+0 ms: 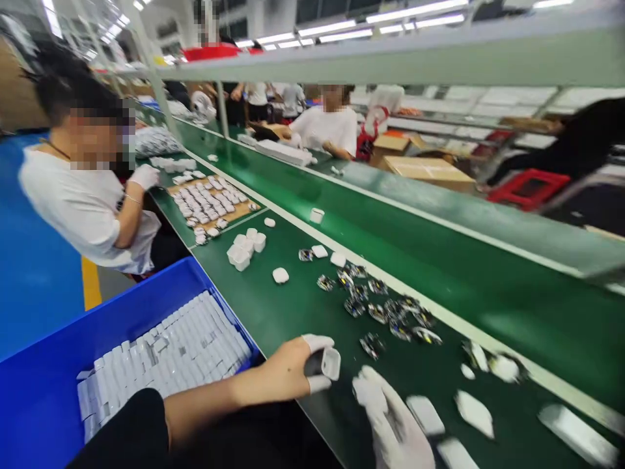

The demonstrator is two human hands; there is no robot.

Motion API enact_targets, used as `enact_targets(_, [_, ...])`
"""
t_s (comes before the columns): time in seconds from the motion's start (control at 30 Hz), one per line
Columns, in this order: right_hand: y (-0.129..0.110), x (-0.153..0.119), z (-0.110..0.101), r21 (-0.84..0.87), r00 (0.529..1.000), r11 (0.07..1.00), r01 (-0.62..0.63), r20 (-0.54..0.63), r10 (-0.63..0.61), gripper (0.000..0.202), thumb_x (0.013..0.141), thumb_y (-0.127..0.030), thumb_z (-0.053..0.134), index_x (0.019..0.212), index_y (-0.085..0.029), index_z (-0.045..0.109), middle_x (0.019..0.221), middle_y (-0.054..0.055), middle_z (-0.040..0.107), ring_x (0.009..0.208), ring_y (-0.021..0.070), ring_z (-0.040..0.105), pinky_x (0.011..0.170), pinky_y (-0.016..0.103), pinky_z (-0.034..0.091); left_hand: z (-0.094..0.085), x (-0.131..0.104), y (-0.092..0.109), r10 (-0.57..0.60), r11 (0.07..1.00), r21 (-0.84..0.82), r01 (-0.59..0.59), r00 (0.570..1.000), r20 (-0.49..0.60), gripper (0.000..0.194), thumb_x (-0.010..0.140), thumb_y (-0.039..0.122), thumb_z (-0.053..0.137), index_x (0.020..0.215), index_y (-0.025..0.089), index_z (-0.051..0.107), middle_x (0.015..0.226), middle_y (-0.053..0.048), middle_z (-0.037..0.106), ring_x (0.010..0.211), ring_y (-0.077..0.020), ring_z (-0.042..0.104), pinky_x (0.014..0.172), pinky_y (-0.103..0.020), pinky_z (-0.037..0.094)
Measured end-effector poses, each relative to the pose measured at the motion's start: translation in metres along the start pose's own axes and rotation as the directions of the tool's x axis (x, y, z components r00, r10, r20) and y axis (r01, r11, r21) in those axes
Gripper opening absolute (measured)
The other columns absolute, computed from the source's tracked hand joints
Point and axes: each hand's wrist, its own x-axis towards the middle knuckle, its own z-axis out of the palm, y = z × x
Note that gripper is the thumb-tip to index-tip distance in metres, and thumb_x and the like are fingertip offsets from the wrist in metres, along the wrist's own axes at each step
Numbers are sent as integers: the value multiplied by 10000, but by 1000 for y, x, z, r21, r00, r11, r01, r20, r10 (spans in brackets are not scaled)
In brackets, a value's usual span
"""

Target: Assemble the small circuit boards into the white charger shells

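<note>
Our left hand, with white covers on thumb and fingertip, pinches a small white case by its sides above the green bench, the case's hollow face turned partly our way. Our right hand, in a white glove, is bent inward near it; glove and anything pale within blur together, so we cannot tell whether it grips a piece.

Just beside that glove lie loose white shells, and farther out a scatter of dark parts. Judging by these separate pieces, we seem only partway through what is on the bench, with one case in hand and plenty left.

A cluster of white cups stands farther along. At our left, the blue bin holds white pieces packed in close rows; whether they are finished, we cannot tell. Beyond it, a brown board carries more small white items in rows, near a co-worker's gloved hand.
</note>
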Motion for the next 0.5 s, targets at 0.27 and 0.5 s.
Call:
enact_targets(0.27, [-9, -7, 12, 301, 994, 948, -106, 0, 111, 728, 720, -384, 817, 1352, -236, 487, 1296, 124, 649, 1200, 290, 610, 1088, 509, 437, -2, 1, -1, -41, 999, 25, 39, 997, 62, 566, 763, 176, 712, 1301, 216, 540, 1291, -87, 619, 1148, -232, 599, 1021, -387, 475])
enact_targets(0.5, [-5, -5, 25, 314, 990, 939, -142, 39, 137, 542, 721, -386, 814, 1173, -200, 581, 1218, 130, 687, 1156, 288, 639, 1049, 481, 482, 8, 3, -4, -44, 960, 277, 33, 998, 35, 695, 735, 389, 780, 1332, 175, 496, 1086, -117, 626, 986, -275, 612, 871, -419, 519])
